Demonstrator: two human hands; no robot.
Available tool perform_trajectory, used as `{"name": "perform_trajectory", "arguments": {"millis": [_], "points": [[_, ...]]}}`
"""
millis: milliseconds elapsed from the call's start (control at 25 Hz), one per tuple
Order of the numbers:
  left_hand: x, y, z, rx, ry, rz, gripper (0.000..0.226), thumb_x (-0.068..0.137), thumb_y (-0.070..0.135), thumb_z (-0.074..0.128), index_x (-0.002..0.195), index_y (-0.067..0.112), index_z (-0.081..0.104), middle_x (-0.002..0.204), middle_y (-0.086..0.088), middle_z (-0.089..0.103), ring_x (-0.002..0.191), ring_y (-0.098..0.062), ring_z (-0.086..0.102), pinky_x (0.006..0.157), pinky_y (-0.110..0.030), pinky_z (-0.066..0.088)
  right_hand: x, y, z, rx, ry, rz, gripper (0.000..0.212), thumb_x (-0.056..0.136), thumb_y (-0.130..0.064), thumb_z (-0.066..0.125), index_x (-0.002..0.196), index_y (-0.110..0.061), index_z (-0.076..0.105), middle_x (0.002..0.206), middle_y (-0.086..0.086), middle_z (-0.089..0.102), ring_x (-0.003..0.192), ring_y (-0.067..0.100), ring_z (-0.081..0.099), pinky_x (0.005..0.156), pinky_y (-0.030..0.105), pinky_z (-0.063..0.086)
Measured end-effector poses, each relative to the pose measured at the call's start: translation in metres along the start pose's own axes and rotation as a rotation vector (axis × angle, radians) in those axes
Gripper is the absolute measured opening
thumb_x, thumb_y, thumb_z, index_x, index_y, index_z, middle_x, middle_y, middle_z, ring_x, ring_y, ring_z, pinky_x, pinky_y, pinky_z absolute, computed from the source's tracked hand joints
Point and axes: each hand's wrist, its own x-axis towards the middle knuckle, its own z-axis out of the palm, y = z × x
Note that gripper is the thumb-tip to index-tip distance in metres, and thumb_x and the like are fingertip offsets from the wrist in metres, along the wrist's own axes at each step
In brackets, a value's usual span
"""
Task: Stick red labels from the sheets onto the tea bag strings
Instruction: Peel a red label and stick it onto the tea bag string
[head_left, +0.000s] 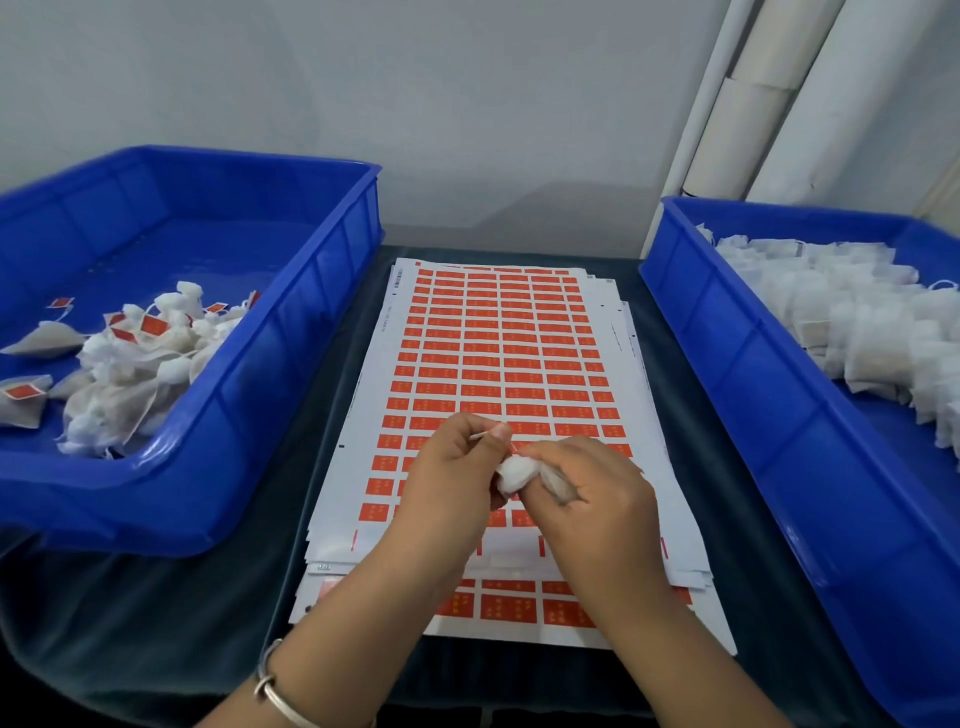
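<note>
My right hand (592, 499) grips a tea bag (514, 475); my left hand (452, 467) pinches its string (480, 435) above the label sheets (498, 343).

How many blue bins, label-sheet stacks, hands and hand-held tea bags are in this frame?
Blue bins: 2 (left bin, right bin)
Label-sheet stacks: 1
Hands: 2 (left hand, right hand)
Hand-held tea bags: 1
Total: 6

A dark-clothed table (727, 519) is carrying three things. At its centre a stack of label sheets (493, 353) is lying flat (edges fanned unevenly). At nine o'clock a blue plastic crate (291, 322) is sitting, and at three o'clock a second blue crate (769, 374) is sitting just beside the stack.
</note>
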Motion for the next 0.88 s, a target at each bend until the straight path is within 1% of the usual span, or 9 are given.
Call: {"name": "perform_trajectory", "arguments": {"millis": [80,200,280,360,400,480,560,720,880], "points": [[-0.002,0.005,-0.006,-0.122,-0.136,-0.002,0.019,0.088,0.0,0.056,0.09,0.019,0.06,0.09,-0.004,0.064,0.084,-0.022,0.063,0.073,-0.031,0.054,0.004,-0.002,-0.004,0.024,-0.031,0.12,0.007,0.086,-0.036,0.063,0.087,-0.031,0.069,0.08,-0.023,0.062,0.071,-0.005,0.058,0.065,0.007,0.045],[-0.002,0.006,-0.015,-0.071,-0.233,0.041,0.043,0.077,-0.011,0.064,0.1,0.025,0.057,0.111,-0.001,0.062,0.1,-0.03,0.062,0.091,-0.044,0.051,0.008,-0.002,-0.007,0.181,-0.215,0.479,0.018,0.087,-0.035,0.061,0.075,-0.044,0.052,0.075,-0.031,0.053,0.08,-0.018,0.054,0.053,-0.001,0.04],[0.002,0.004,-0.017,-0.059,-0.173,0.049,0.038,0.079,-0.003,0.068,0.101,0.026,0.057,0.114,-0.001,0.061,0.101,-0.032,0.063,0.093,-0.048,0.05,0.012,0.0,-0.009,0.318,-0.367,0.655,0.008,0.089,-0.041,0.057,0.081,-0.04,0.059,0.078,-0.024,0.06,0.082,-0.011,0.058,0.058,0.004,0.045],[0.004,0.0,-0.017,-0.099,-0.119,0.046,0.029,0.08,0.001,0.067,0.098,0.023,0.057,0.112,-0.001,0.063,0.099,-0.029,0.065,0.089,-0.046,0.052,0.014,0.003,-0.012,0.646,-0.458,0.865,0.011,0.09,-0.034,0.058,0.093,-0.029,0.067,0.091,-0.012,0.066,0.089,0.006,0.06,0.077,0.019,0.05],[0.006,-0.003,-0.015,-0.096,-0.094,0.051,0.025,0.081,0.001,0.067,0.095,0.021,0.058,0.109,0.0,0.064,0.097,-0.024,0.066,0.086,-0.042,0.054,0.015,0.004,-0.014,0.907,-0.486,0.978,0.013,0.086,-0.024,0.062,0.096,-0.022,0.069,0.096,0.0,0.065,0.09,0.012,0.058,0.079,0.026,0.051],[0.006,-0.007,-0.01,0.007,-0.038,0.121,0.02,0.083,0.001,0.065,0.085,0.02,0.06,0.095,0.007,0.068,0.086,-0.009,0.067,0.073,-0.025,0.057,0.017,0.003,-0.017,1.322,-0.492,1.164,0.028,0.071,-0.016,0.067,0.098,-0.01,0.069,0.093,0.012,0.059,0.08,0.019,0.056,0.068,0.03,0.053],[0.004,-0.009,-0.005,0.262,0.042,0.267,0.031,0.084,0.0,0.063,0.072,0.028,0.063,0.083,0.011,0.065,0.077,0.002,0.063,0.061,-0.008,0.049,0.017,0.005,-0.017,1.428,-0.491,1.221,0.03,0.067,-0.014,0.068,0.096,-0.008,0.07,0.086,0.012,0.06,0.07,0.016,0.057,0.059,0.029,0.051],[0.0,-0.008,-0.007,0.524,-0.003,0.449,0.037,0.082,0.013,0.067,0.077,0.048,0.06,0.087,0.025,0.056,0.088,0.009,0.053,0.068,-0.001,0.042,0.02,0.011,-0.017,1.341,-0.475,1.175,0.03,0.075,-0.017,0.067,0.1,-0.003,0.072,0.102,0.018,0.06,0.087,0.023,0.057,0.063,0.03,0.051],[0.004,-0.003,-0.013,0.728,-0.033,0.577,0.014,0.078,0.034,0.071,0.092,0.035,0.071,0.084,0.03,0.052,0.089,0.012,0.049,0.067,0.001,0.039,0.02,0.012,-0.018,1.3,-0.461,1.165,0.021,0.072,-0.021,0.068,0.086,-0.007,0.075,0.085,0.01,0.063,0.071,0.015,0.058,0.059,0.027,0.05]]}}
